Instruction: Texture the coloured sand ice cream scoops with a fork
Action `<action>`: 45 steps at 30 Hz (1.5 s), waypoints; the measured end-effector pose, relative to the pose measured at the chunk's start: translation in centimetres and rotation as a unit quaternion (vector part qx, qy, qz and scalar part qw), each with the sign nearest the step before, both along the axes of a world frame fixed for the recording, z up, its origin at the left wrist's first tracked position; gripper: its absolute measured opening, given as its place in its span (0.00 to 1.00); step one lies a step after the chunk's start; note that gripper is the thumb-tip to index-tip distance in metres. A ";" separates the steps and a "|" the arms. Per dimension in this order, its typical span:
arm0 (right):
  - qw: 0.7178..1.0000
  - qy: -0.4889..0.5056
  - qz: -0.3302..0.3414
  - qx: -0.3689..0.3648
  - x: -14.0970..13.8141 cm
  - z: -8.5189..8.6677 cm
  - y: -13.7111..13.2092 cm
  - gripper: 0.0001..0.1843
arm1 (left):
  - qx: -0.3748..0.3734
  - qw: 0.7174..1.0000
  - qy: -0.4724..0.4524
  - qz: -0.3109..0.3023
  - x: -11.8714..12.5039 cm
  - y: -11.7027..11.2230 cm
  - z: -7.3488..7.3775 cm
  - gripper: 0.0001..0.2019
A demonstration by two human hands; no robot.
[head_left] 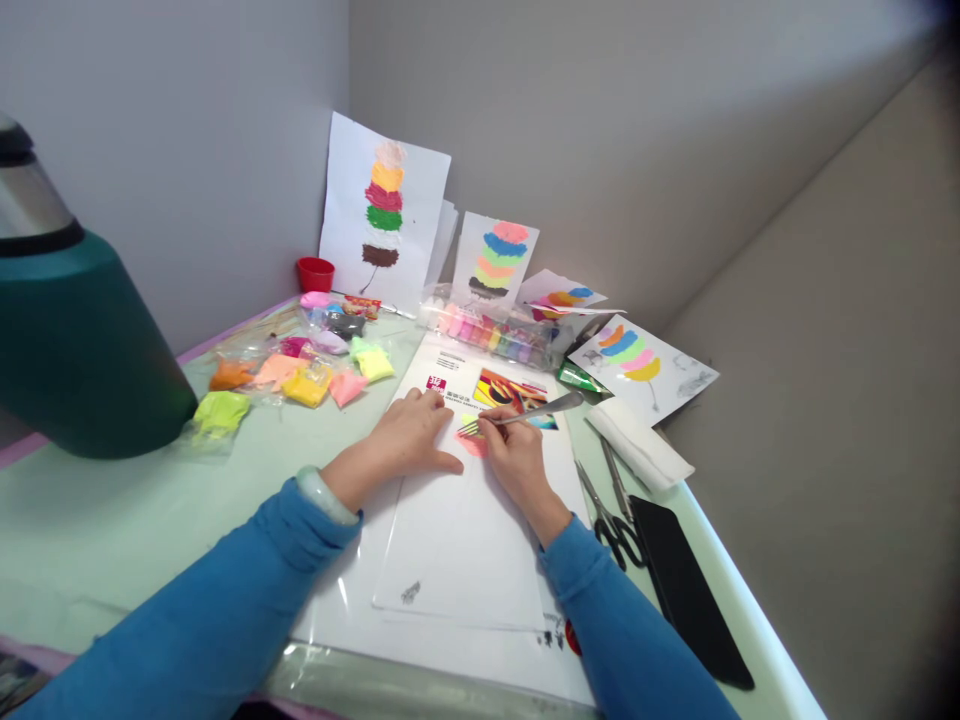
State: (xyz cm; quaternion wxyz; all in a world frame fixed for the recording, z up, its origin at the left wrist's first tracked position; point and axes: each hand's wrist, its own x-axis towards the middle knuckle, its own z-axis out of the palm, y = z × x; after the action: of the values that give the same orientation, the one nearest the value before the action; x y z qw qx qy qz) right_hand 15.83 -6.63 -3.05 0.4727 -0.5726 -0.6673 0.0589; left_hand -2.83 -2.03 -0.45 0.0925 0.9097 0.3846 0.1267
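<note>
My right hand (514, 460) grips a metal fork (536, 408), its tines lying over a patch of pink clay (472, 443) on a white sheet of paper (465, 550). Just above the pink, some yellow-green clay (470, 421) shows, partly hidden by the fork. On the sheet's left side my left hand (411, 436) rests flat, fingers spread, holding nothing. Beneath the sheet is a larger printed pad (442, 362) with a colourful picture. A small grey smudge (411, 592) marks the sheet's near end.
Bags of coloured clay (307, 383) lie at left, near a big green bottle (90, 340). Finished layered pictures (386, 215) lean on the wall behind a clear box (487, 330). At right are scissors (619, 530), a rolled white tissue (641, 440) and a black flat object (690, 590).
</note>
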 end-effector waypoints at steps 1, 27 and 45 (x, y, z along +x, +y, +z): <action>1.000 0.001 0.000 0.001 0.0 0.0 0.0 0.08 | 0.000 1.000 -0.001 0.000 0.0 0.0 0.0 0.28; 1.000 0.024 0.006 -0.002 -0.7 -0.1 0.1 0.08 | 0.000 1.000 0.004 0.003 0.0 -0.1 0.1 0.28; 0.998 0.008 -0.051 0.029 -0.5 0.5 -0.8 0.11 | -0.028 0.999 -0.032 0.016 0.0 0.4 -0.5 0.30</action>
State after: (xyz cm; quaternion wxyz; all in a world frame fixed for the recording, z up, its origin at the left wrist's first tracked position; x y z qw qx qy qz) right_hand 15.36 -7.43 -2.52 0.4965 -0.5915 -0.6351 0.0198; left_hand -2.87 -1.63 -0.98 0.1278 0.8959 0.3997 0.1461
